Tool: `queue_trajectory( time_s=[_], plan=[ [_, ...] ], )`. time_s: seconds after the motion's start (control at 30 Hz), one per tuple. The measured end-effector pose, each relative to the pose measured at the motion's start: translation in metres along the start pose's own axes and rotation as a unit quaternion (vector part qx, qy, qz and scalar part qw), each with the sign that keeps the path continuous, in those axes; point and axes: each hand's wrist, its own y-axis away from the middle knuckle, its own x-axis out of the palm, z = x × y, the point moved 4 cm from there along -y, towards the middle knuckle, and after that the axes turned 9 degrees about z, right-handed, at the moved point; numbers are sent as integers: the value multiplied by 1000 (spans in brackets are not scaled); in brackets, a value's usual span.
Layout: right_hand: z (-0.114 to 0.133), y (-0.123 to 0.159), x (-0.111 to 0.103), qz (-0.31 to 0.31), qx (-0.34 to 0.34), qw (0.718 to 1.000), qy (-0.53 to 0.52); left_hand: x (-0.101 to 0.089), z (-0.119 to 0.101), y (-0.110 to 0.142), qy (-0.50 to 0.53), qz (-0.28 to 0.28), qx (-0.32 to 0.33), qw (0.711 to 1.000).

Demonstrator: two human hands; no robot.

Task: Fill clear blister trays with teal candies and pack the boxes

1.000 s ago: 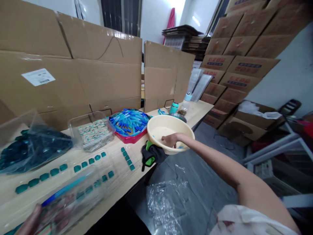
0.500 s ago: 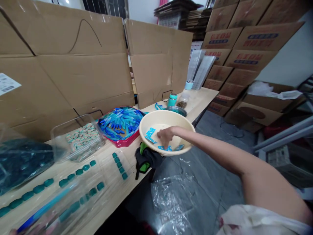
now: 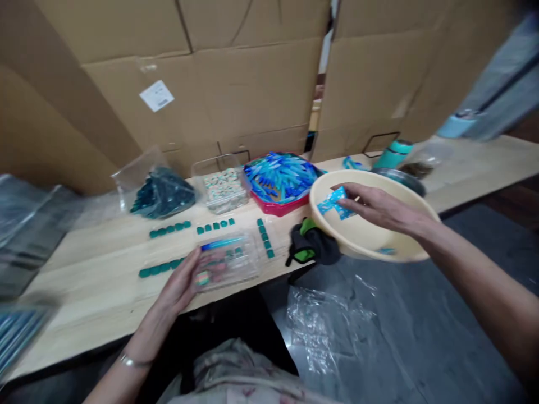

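Note:
My right hand (image 3: 379,209) reaches over the cream plastic bowl (image 3: 370,238) and pinches a small blue packet (image 3: 334,203) at its fingertips. A few more blue pieces lie inside the bowl. My left hand (image 3: 183,283) rests at the near edge of the wooden table (image 3: 84,280) and grips a clear plastic packet (image 3: 225,264) with a blue stick and a small patterned piece inside. Rows of small teal blocks (image 3: 168,229) lie on the table around that packet.
A red tray of blue sticks (image 3: 280,178), a clear tub of patterned pieces (image 3: 223,188) and a bag of dark teal blocks (image 3: 162,193) stand along cardboard walls. A black-green glove (image 3: 311,247) hangs off the table edge. Teal bottle (image 3: 389,152) far right; crumpled plastic (image 3: 328,328) on the floor.
The view has swung left and down. My right hand has lifted a blue packet up out of the bowl. My left hand with the clear packet has come into full view.

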Motion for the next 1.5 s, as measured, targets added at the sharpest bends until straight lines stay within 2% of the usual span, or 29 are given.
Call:
queue_trajectory(
  time_s=[0.07,0.13,0.2,0.33,0.43,0.5,0.57,0.63,0.7,0.77,0.83,0.9,1.0,1.07,1.17,1.27,1.4,1.5],
  plan=[
    [59,-2,2,-15,-95,994,-52,11,2,-5,-56,60,10,997],
    [116,-5,16,12,-158,984,-77,15,6,-4,-87,114,20,989],
    [161,-9,35,49,-219,971,-84,14,9,0,-87,147,29,985],
    [207,-20,68,121,-296,945,-75,2,8,8,-66,168,47,983],
    [235,-21,87,187,-349,917,-56,-12,4,13,-49,161,74,983],
    [254,-18,95,200,-384,901,-27,-24,1,18,-37,146,98,984],
    [267,-19,97,163,-390,906,-2,-39,-1,25,-20,123,108,986],
    [269,-27,94,101,-354,930,0,-60,-4,36,-4,95,108,990],
    [265,-43,93,52,-300,952,-12,-87,-10,52,9,54,122,991],
    [268,-63,99,35,-283,958,-24,-120,-17,73,20,-9,152,988],
    [284,-80,117,52,-311,949,-30,-154,-20,95,27,-78,174,981],
    [313,-89,144,98,-346,933,-20,-184,-19,117,28,-136,184,973],
    [356,-89,192,177,-363,914,39,-219,-11,147,33,-198,186,962],
    [375,-83,218,194,-352,912,81,-237,-3,163,48,-232,188,953],
    [383,-71,240,184,-327,920,114,-255,11,176,75,-257,187,945],
    [381,-58,243,169,-336,919,118,-264,22,178,96,-259,188,942],
    [381,-41,240,146,-398,896,130,-268,27,170,119,-250,203,939],
    [381,-40,241,116,-451,871,154,-270,26,164,144,-235,209,938]
  ],
)
